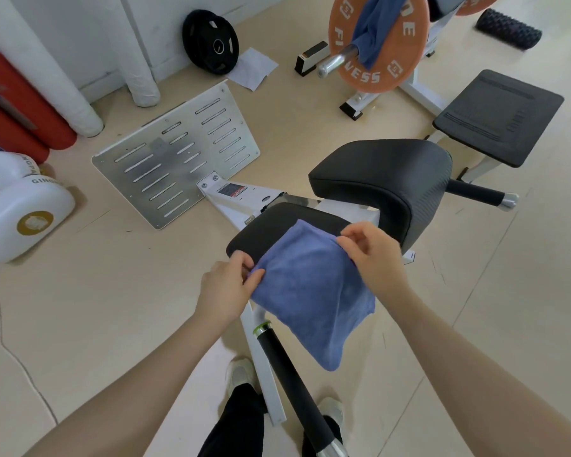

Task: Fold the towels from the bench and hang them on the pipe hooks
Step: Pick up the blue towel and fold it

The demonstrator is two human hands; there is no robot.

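A blue towel (310, 288) hangs in front of me, partly folded, its far edge over the black padded bench seat (271, 225). My left hand (226, 285) pinches the towel's left corner. My right hand (370, 255) grips its upper right edge. The lower corner of the towel droops toward the floor. A second blue towel (374, 28) hangs on the metal bar (337, 61) of an orange weight plate at the top.
The bench's black back pad (386, 183) stands beyond the seat. A perforated metal footplate (178, 156) lies left of it. A black handle bar (290, 374) runs by my feet. White boxing gloves (23, 209) sit far left, a black weight plate (210, 41) leans on the wall.
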